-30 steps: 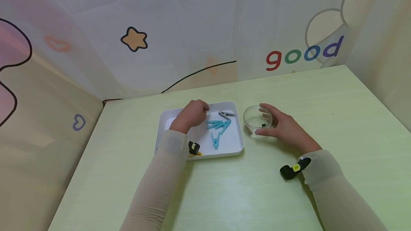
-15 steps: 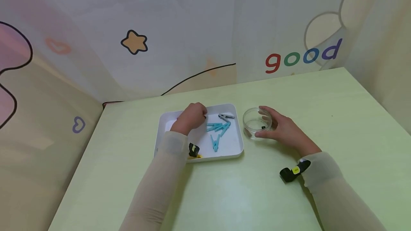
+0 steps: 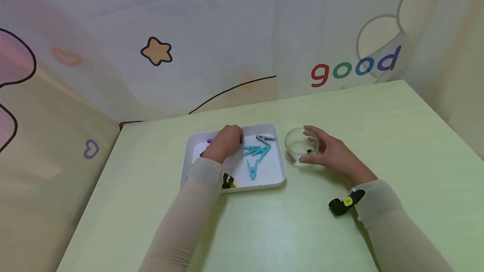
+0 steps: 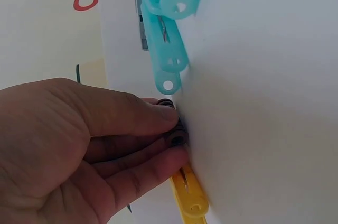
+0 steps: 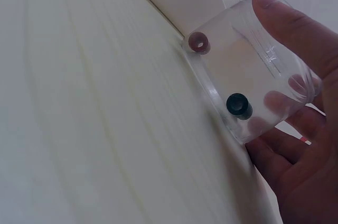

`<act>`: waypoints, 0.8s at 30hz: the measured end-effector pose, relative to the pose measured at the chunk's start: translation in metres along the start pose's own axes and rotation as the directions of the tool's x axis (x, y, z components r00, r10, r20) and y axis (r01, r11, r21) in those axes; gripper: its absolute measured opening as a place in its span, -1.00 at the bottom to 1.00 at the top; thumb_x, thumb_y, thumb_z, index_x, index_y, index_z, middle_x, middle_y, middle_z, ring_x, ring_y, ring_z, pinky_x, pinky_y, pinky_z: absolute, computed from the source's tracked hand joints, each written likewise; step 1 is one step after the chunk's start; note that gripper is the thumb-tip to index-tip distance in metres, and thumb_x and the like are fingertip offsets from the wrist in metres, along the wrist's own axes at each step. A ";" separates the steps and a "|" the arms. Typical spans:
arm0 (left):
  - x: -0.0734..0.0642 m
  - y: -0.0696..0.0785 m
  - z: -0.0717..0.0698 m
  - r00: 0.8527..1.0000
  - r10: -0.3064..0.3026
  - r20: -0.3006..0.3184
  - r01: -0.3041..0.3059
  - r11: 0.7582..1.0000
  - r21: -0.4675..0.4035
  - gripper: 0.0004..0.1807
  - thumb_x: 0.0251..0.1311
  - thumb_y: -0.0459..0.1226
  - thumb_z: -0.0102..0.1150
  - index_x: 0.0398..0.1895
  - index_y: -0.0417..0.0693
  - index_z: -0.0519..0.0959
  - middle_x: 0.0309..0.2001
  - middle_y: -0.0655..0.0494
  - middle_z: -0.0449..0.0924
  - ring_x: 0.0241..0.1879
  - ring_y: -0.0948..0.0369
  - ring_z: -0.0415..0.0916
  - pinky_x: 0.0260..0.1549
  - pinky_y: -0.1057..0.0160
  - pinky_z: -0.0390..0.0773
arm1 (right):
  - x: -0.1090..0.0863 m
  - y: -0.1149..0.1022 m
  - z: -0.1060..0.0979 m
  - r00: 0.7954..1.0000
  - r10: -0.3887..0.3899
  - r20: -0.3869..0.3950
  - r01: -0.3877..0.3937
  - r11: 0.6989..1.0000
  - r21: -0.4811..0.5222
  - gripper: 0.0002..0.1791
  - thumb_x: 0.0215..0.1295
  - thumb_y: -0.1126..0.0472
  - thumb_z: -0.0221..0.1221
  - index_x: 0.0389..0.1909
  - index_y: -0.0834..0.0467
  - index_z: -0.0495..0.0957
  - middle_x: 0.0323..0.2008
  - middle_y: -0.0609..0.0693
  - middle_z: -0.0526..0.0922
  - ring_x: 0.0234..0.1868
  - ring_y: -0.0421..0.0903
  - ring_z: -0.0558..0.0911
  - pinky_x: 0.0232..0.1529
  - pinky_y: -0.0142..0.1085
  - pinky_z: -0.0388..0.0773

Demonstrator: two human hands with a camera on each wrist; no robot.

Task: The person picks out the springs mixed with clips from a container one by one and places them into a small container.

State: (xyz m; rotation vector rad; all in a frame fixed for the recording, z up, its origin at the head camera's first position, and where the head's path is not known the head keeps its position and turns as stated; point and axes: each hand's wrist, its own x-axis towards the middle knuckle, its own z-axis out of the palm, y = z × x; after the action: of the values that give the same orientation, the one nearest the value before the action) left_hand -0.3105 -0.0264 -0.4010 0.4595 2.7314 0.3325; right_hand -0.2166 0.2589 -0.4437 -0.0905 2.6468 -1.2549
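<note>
My left hand (image 3: 225, 142) reaches into the white tray (image 3: 277, 181). Between thumb and fingers it pinches a small dark brown ribbed piece (image 4: 177, 138) with a hole in its end. Several light blue clothespins (image 3: 253, 170) lie in the tray to the right of that hand, with a grey clothespin (image 3: 265, 138) behind them. A yellow clothespin (image 4: 191, 197) lies close by the left fingers. On the table to the tray's right, my right hand (image 3: 334, 151) holds a clear round jar (image 5: 232, 65). Inside the jar are a dark green bead (image 5: 237, 104) and a reddish-brown bead (image 5: 199, 43).
A purple item (image 3: 209, 140) shows in the tray beside the left hand, mostly hidden. The pale green table (image 3: 276, 230) runs back to a printed cloth (image 3: 227, 45). Cameras are strapped to both wrists, the right one (image 3: 342, 205) just above the table.
My left hand has shifted slightly within the tray, and a purple item now shows to its left. The right hand and the jar stay in place. The head view has tilted slightly.
</note>
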 end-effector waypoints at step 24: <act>-0.020 0.033 -0.018 0.985 0.161 -0.064 -0.164 0.986 -0.033 -0.68 0.14 -0.40 -0.04 -0.04 -0.08 0.56 -0.14 0.09 0.56 -0.17 0.19 0.43 -0.06 0.25 0.52 | -0.001 -0.002 0.000 1.000 -0.011 -0.019 0.010 0.999 -0.038 0.06 -0.25 -0.39 0.26 0.32 -0.43 -0.09 0.38 -0.01 0.11 0.35 0.13 0.16 0.19 0.16 0.23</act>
State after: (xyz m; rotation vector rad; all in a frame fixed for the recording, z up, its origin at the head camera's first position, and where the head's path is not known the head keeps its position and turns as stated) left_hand -0.2908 -0.0061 -0.3693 0.6743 2.7469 0.4470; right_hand -0.2159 0.2576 -0.4422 -0.0990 2.6907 -1.2155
